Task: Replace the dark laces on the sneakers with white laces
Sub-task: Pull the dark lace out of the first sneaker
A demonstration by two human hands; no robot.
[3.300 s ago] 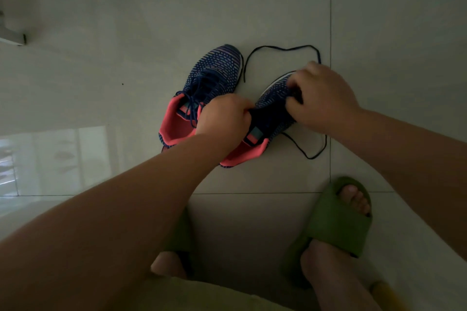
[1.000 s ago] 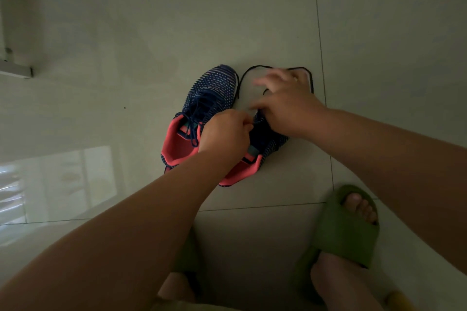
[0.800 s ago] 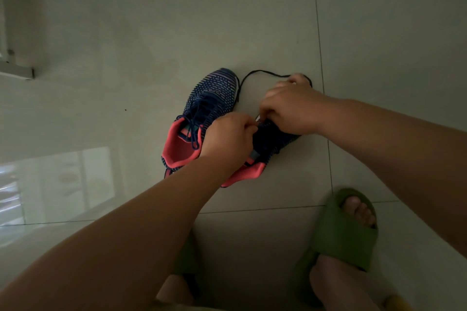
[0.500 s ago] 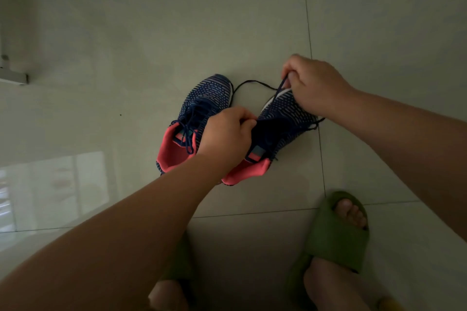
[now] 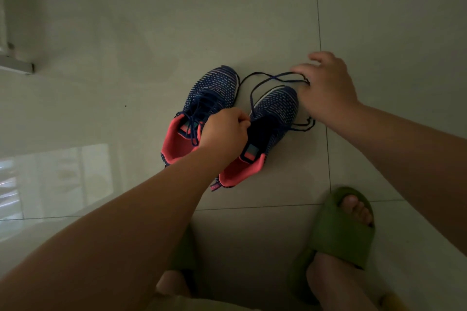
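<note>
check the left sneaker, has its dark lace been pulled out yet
No, the left sneaker still has its dark lace criss-crossed through the eyelets, beside the left hand.

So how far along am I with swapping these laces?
Early. The right sneaker is mostly unlaced; your right hand pulls its dark lace clear while your left hand steadies it. The left sneaker is still fully laced, and no white laces are visible.

You have two sneakers (image 5: 212, 88) of woven knit cloth, matt, with smooth coral lining; a thin dark cord lace (image 5: 265, 78) beside them; glossy tiled floor (image 5: 151, 20) beneath; a matt green foam-like slipper (image 5: 338, 230) nearby.
</note>
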